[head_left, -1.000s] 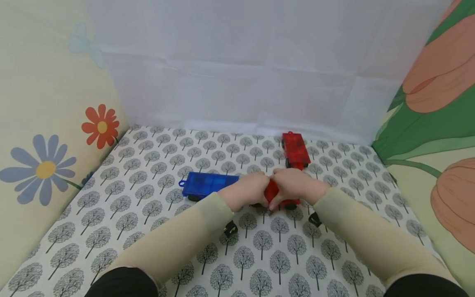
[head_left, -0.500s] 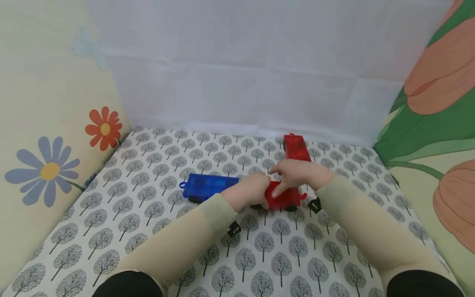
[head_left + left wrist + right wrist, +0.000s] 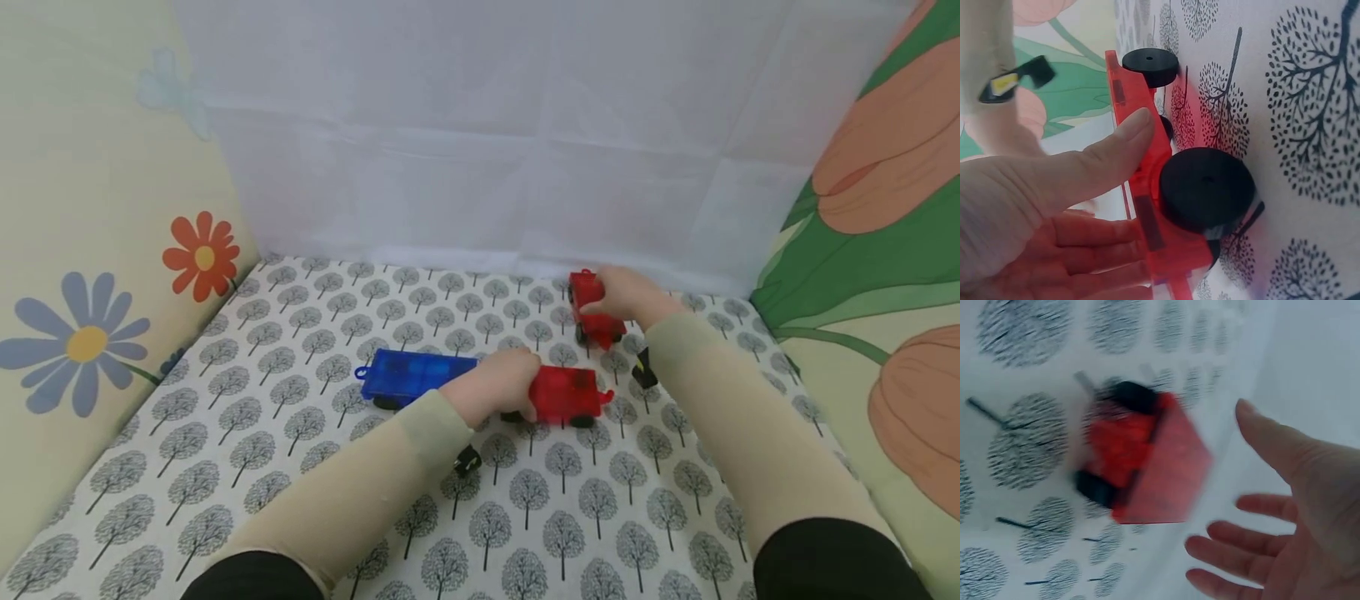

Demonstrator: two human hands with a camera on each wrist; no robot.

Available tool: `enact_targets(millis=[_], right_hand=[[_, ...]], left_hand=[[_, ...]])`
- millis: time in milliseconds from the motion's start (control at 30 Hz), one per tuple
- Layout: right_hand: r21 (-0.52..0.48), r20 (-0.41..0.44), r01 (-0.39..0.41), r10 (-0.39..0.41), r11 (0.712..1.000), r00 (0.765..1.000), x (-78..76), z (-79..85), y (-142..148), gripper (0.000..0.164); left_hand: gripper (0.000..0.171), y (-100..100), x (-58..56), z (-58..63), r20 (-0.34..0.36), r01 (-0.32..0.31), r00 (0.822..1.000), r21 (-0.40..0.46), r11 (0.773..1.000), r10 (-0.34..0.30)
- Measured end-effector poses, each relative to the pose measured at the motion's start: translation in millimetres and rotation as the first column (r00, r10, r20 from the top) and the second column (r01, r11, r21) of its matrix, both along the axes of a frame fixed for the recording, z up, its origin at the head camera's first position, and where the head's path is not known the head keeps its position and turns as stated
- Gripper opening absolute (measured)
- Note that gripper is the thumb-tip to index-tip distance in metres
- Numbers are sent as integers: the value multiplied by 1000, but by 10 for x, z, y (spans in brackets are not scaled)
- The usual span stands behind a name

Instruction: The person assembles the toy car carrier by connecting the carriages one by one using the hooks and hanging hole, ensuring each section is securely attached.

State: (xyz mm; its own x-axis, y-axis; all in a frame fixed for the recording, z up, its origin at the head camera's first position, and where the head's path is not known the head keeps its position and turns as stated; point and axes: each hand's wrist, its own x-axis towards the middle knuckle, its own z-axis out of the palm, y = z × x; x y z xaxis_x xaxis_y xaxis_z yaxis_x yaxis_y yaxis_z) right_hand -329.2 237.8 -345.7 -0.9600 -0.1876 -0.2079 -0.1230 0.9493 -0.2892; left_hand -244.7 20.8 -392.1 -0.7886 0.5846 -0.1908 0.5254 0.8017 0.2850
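My left hand (image 3: 501, 382) grips a red see-through toy wagon (image 3: 564, 396) with black wheels, standing on the cloth. In the left wrist view, the thumb lies along one side of this wagon (image 3: 1166, 231) and the fingers along the other. A blue toy wagon (image 3: 411, 375) is in line to its left; the left hand hides the place between them. Over a second red wagon (image 3: 587, 292) at the back, my right hand (image 3: 632, 293) reaches with fingers spread. The right wrist view has that wagon (image 3: 1172, 465) blurred, apart from the open hand (image 3: 1322, 506).
A white cloth with printed trees (image 3: 562, 533) covers the surface. Close behind the far red wagon rises a white sheet (image 3: 480, 167). Flower-patterned fabric stands at the left (image 3: 82, 250) and right (image 3: 855, 333) sides.
The right hand has let go of the near red wagon and moved back and right to the far red wagon. The left hand has stayed on the near wagon.
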Motion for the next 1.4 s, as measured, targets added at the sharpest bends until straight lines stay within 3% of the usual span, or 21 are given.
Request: enact_targets(millis=[200, 400, 600, 1033, 1400], right_hand=[[51, -1, 203, -203, 978, 979, -51, -288, -61, 104], [80, -32, 284, -283, 955, 959, -74, -462, -168, 106], [126, -30, 332, -331, 935, 943, -62, -505, -190, 99], [-38, 59, 351, -348, 936, 936, -39, -292, -48, 96], [-140, 59, 249, -243, 958, 968, 75, -15, 231, 106]], left_hand=[[48, -8, -22, 31, -2, 15, 1000, -33, 999, -15], [48, -3, -28, 34, -10, 31, 999, -42, 999, -31], [48, 32, -20, 13, -8, 33, 999, -33, 999, -33], [46, 67, 29, 64, -1, 36, 999, -48, 998, -36], [45, 111, 13, 58, -1, 31, 1000, -42, 999, -31]])
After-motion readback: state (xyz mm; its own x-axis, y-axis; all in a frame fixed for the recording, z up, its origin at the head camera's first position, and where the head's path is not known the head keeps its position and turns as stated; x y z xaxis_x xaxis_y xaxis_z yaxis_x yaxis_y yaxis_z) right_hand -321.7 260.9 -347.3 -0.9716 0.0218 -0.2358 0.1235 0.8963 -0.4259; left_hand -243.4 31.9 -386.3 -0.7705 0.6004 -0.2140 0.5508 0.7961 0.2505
